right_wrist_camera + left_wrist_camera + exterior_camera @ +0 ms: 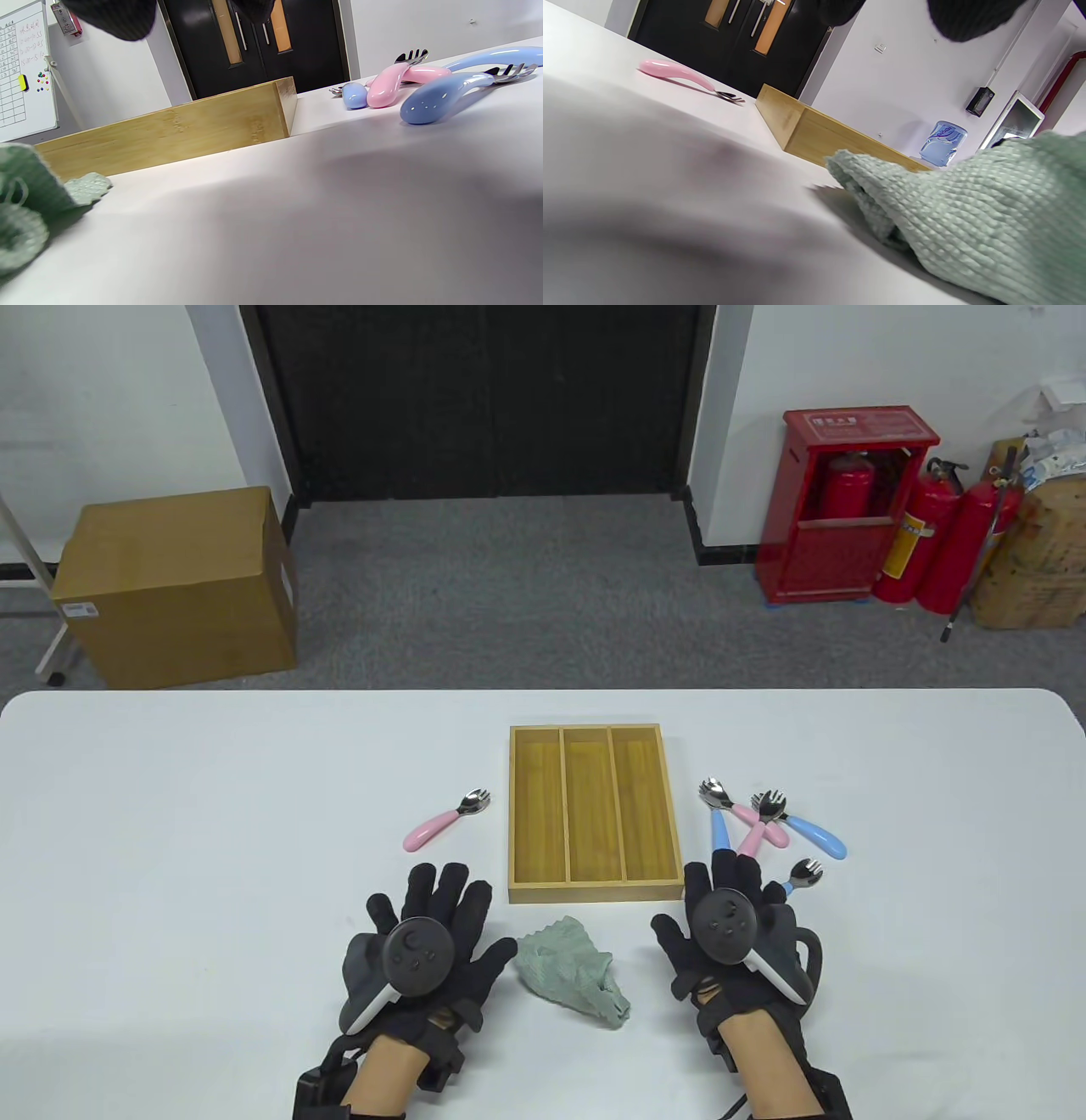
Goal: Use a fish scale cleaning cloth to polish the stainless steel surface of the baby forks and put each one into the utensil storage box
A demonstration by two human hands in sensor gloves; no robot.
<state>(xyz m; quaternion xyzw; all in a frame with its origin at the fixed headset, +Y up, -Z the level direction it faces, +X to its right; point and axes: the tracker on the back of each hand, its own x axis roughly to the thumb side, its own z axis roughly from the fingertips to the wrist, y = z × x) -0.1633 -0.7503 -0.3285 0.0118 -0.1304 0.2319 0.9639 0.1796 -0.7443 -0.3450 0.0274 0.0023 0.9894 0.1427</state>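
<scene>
A wooden storage box (596, 891) with three empty compartments stands mid-table; its side (814, 135) (169, 131) shows in both wrist views. A crumpled green cloth (573, 969) (988, 212) (25, 212) lies just in front of it, between my hands. My left hand (433, 933) lies flat on the table, fingers spread, left of the cloth. My right hand (730, 920) lies flat to the cloth's right. One pink-handled fork (445, 820) (678, 74) lies left of the box. Several pink and blue forks (764, 823) (407, 82) lie right of it; one blue fork (802, 875) (449, 93) lies by my right fingertips.
The white table (170, 831) extends wide on both sides. Beyond its far edge stand a cardboard box (174, 585) on the floor at left and a red extinguisher cabinet (840, 517) at right.
</scene>
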